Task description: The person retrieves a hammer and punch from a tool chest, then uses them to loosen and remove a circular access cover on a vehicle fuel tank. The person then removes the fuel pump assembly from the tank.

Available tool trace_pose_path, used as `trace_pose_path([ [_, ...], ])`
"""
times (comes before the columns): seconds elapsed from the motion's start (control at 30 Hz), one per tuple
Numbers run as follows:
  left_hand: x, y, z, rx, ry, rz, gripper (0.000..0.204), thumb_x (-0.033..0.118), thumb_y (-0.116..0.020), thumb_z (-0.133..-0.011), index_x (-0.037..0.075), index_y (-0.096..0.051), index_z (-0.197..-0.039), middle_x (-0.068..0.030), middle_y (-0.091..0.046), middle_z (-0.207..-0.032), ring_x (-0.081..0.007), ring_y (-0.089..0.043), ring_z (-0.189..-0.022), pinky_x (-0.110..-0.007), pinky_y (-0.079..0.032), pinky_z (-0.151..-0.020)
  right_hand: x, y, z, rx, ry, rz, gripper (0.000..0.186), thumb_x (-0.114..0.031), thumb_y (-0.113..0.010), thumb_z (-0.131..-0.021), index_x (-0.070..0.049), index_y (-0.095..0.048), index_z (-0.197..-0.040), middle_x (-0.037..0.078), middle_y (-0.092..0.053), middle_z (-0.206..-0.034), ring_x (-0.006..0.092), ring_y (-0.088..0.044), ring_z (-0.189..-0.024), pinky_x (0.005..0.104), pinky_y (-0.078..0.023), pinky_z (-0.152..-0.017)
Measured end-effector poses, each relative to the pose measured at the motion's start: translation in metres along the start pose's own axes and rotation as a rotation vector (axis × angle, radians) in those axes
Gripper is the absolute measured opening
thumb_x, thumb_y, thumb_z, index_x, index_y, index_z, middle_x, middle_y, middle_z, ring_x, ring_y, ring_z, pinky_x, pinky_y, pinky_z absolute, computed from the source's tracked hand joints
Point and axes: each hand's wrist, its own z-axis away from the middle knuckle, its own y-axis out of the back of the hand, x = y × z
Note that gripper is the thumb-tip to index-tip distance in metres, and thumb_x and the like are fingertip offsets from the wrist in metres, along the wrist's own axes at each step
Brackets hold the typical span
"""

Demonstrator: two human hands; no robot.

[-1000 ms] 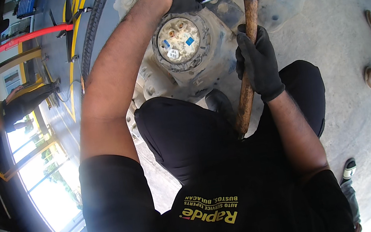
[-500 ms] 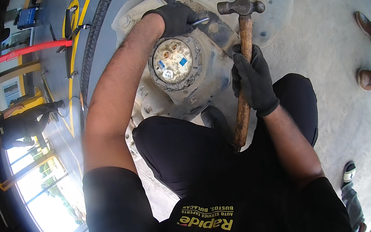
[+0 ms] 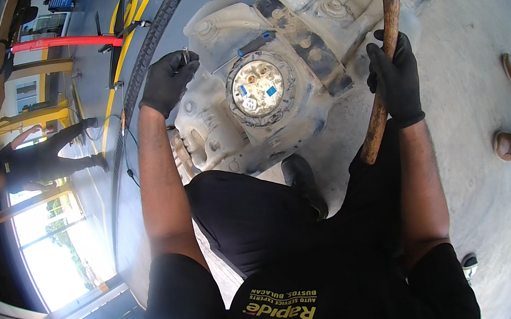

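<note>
My right hand, in a black glove, is wrapped round the worn wooden handle of a ball-peen hammer, its steel head raised up and away from me. My left hand, gloved too, is closed in the air left of a dusty beige fuel tank. A short shiny metal tip sticks out between its thumb and fingers; the rest is hidden. Set in the tank is a round fuel pump top with blue and white connectors and a dirty ring round it. Just beyond it lies a blue-handled tool.
The tank lies on the grey concrete floor by my boot. A black ribbed strip and a red lift arm are at the left. Another person stands far left; brown shoes show at the right.
My left hand has moved left, off the tank's far side, uncovering the blue-handled tool. My right hand and the hammer have shifted right and away from me. The view has turned slightly.
</note>
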Motion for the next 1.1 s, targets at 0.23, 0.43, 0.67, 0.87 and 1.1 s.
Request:
trace_pose_path([
  [0.23,-0.057,-0.012,0.056,0.091,0.231,0.085,0.018,0.02,-0.07,-0.1,0.004,-0.072,-0.106,0.0018,-0.067,-0.081,-0.0067,-0.058,-0.071,-0.026,-0.051,-0.066,0.035,0.039,-0.1,-0.251,-0.013,0.11,0.024,-0.016,-0.067,-0.096,-0.004,-0.058,-0.116,0.002,-0.058,-0.072,0.012,-0.057,-0.054,0.0285,-0.045,-0.049],
  [0.43,-0.079,-0.048,0.076,0.362,0.353,0.572,0.019,0.021,-0.066,-0.102,0.005,-0.068,-0.111,-0.0039,-0.07,-0.092,-0.0134,-0.068,-0.081,-0.03,-0.059,-0.077,0.037,0.024,-0.102,-0.13,-0.044,0.384,0.023,-0.019,-0.066,-0.096,-0.004,-0.061,-0.112,0.003,-0.064,-0.076,0.0143,-0.064,-0.057,0.0298,-0.05,-0.051],
  [0.67,-0.072,-0.127,0.121,0.668,0.36,1.072,0.026,0.022,-0.069,-0.099,0.004,-0.067,-0.118,-0.0071,-0.072,-0.096,-0.0178,-0.073,-0.086,-0.032,-0.063,-0.074,0.049,0.029,-0.114,-0.084,-0.046,0.379,0.021,-0.021,-0.067,-0.094,-0.005,-0.063,-0.107,0.004,-0.065,-0.078,0.0153,-0.065,-0.058,0.0314,-0.051,-0.05],
  [0.87,-0.06,-0.126,0.126,0.682,0.295,1.059,0.023,0.02,-0.066,-0.101,0.001,-0.068,-0.115,-0.0068,-0.072,-0.098,-0.0161,-0.072,-0.086,-0.03,-0.062,-0.076,0.04,0.029,-0.116,-0.173,-0.057,0.511,0.021,-0.022,-0.066,-0.096,-0.004,-0.063,-0.107,0.004,-0.064,-0.076,0.015,-0.064,-0.057,0.0314,-0.05,-0.049],
  [1.1,-0.016,-0.03,0.089,0.314,0.131,0.507,0.027,0.021,-0.067,-0.102,0.0,-0.07,-0.119,-0.0063,-0.073,-0.1,-0.0128,-0.071,-0.088,-0.028,-0.059,-0.081,0.046,0.015,-0.106,-0.079,0.001,0.497,0.023,-0.023,-0.067,-0.095,-0.004,-0.064,-0.107,0.003,-0.064,-0.074,0.0152,-0.064,-0.056,0.0318,-0.051,-0.05],
])
